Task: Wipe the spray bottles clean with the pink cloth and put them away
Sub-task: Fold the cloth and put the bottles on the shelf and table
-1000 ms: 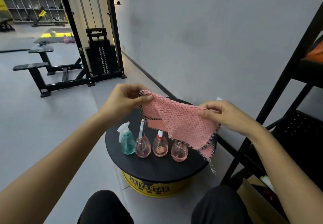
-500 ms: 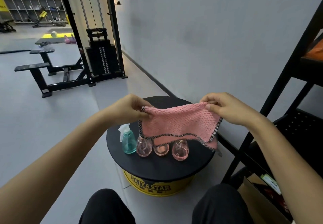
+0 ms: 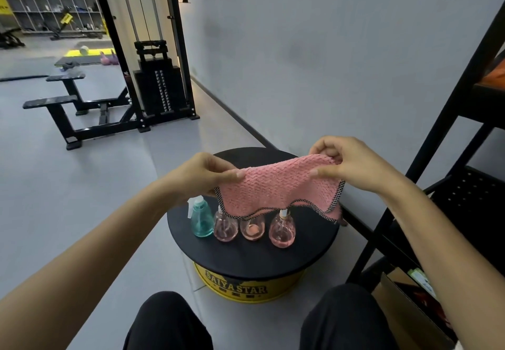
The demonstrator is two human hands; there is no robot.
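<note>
The left hand [image 3: 202,174] and right hand [image 3: 352,165] each pinch an upper corner of the pink waffle-textured cloth [image 3: 276,188], stretched crosswise. Below its hem the spray bottles [image 3: 282,230] stand upright on the round black desk [image 3: 251,259], the teal plastic bottle [image 3: 201,220] nearest the left hand.

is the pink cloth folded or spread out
Folded: the pink cloth hangs doubled between the left hand and right hand, two trimmed edges showing below.
</note>
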